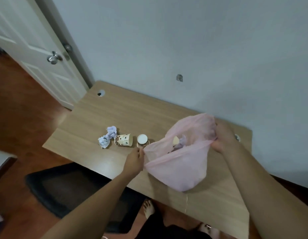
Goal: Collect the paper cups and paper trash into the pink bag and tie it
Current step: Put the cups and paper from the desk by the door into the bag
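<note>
The pink bag (180,164) stands open on the wooden table (101,116). My left hand (134,162) pinches its near-left rim and my right hand (223,137) grips its far-right rim, stretching the mouth wide. Inside the bag a paper cup and crumpled paper show. Left of the bag a paper cup (142,140) stands upside down, touching the bag's edge. Another patterned paper cup (124,139) lies on its side beside it. Two crumpled paper balls lie further left, one (104,141) nearer and one (111,131) behind it.
A black office chair (63,187) sits at the table's near-left edge. The grey wall runs behind the table, a white door (29,49) stands at the left. Cable holes (101,93) sit in the table's far corners. My feet show below the table edge.
</note>
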